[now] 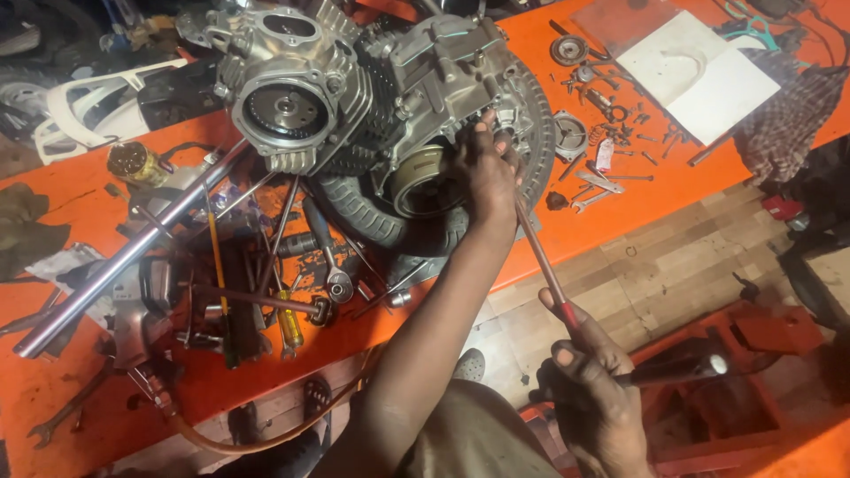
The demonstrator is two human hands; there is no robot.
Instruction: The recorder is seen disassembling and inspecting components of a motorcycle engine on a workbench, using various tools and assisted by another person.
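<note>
Left hand (pixel 489 173) pressed flat, fingers spread, against the side of the engine (pixel 390 97). Right hand (pixel 595 389) closed around the red-and-black handle of a long screwdriver (pixel 542 261), shaft running up toward the engine. Engine propped on a tyre (pixel 372 212) atop the orange tabletop (pixel 620 212), loose wrenches (pixel 329 257) scattered just beside.

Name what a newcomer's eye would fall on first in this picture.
A big grey engine sits on a tyre at the top centre of the orange bench. The left hand presses on its casing, and the right hand, lower right, holds a long screwdriver angled toward it. Loose tools crowd the bench's left.
</note>
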